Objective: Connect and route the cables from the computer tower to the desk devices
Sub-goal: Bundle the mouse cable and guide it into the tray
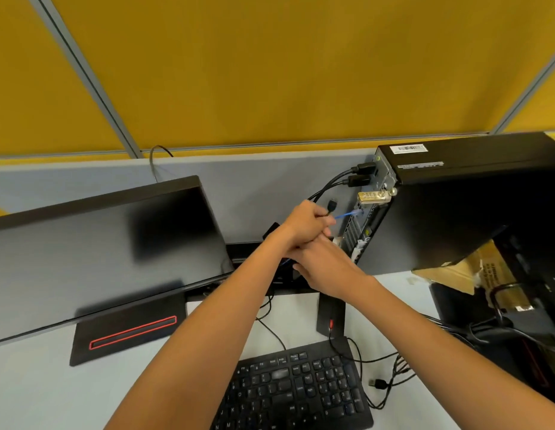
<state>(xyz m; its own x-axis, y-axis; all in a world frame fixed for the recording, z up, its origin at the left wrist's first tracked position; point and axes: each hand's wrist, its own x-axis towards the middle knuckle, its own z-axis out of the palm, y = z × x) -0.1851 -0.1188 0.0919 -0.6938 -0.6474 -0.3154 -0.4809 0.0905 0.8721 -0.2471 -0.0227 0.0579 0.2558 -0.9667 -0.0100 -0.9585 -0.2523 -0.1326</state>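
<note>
The black computer tower [456, 212] stands at the right with its rear panel [370, 218] facing left. Two black cables [361, 174] are plugged in near its top, and a blue network cable [347, 215] runs into it lower down. My left hand [307, 223] grips a thin black cable whose USB plug [332, 206] sticks up, a short way left of the rear panel. My right hand [327, 270] lies just below it, back up, with its fingers hidden under my left wrist. The monitor [99, 243], keyboard [295, 389] and mouse [330, 315] sit on the desk.
A gold padlock [374, 197] hangs on the tower's rear. A loose USB plug [377, 383] and tangled black cables lie right of the keyboard. Cardboard [474, 274] and dark equipment crowd the right side. A yellow partition wall [270, 72] backs the desk.
</note>
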